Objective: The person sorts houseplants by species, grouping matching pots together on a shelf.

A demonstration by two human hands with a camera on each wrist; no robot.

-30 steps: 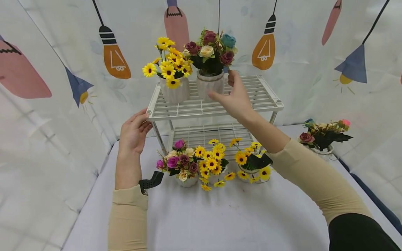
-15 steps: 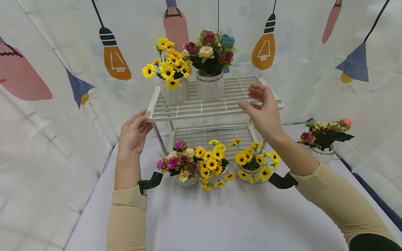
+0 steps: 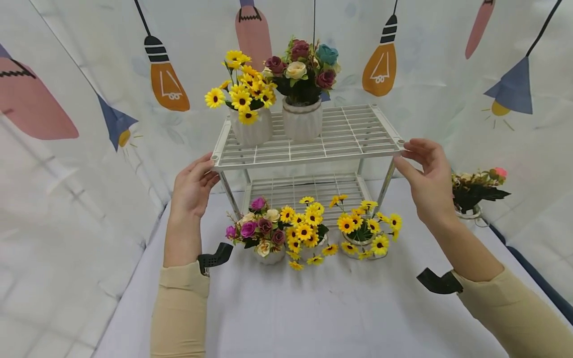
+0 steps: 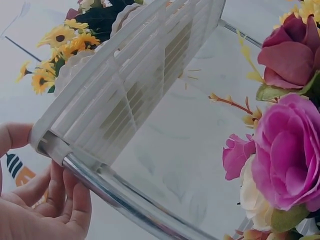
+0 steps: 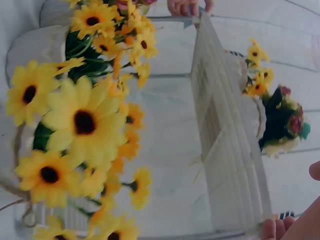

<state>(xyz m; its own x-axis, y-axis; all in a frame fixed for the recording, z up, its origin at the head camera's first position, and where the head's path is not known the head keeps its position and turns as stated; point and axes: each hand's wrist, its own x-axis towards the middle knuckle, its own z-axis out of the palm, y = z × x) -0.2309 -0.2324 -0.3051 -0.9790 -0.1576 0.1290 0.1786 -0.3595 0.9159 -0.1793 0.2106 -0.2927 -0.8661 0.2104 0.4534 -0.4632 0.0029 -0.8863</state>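
A white two-tier wire rack [image 3: 371,132] stands on the table. My left hand [image 3: 190,191] grips its front left corner, thumb on the shelf edge and other fingers bent by the metal leg [image 4: 115,192]. My right hand [image 3: 429,186] is at the front right corner, fingers loosely bent, fingertips right at the shelf edge; in the right wrist view one fingertip [image 5: 315,170] stands off the rack. On the upper shelf are a pot of yellow daisies [image 3: 250,127] and a pot of mixed roses [image 3: 302,122], side by side on the left half.
Before the lower shelf [image 3: 309,186] stand a pot of purple and cream roses [image 3: 259,228], a pot of yellow daisies [image 3: 306,231] and another daisy pot [image 3: 360,228]. A further flower pot [image 3: 470,211] sits at the right back, beyond my right hand. A printed curtain [image 3: 286,25] hangs behind.
My right hand has let go of the rose pot on the upper shelf and moved right and down to the rack's front right corner. My left hand has stayed at its corner.
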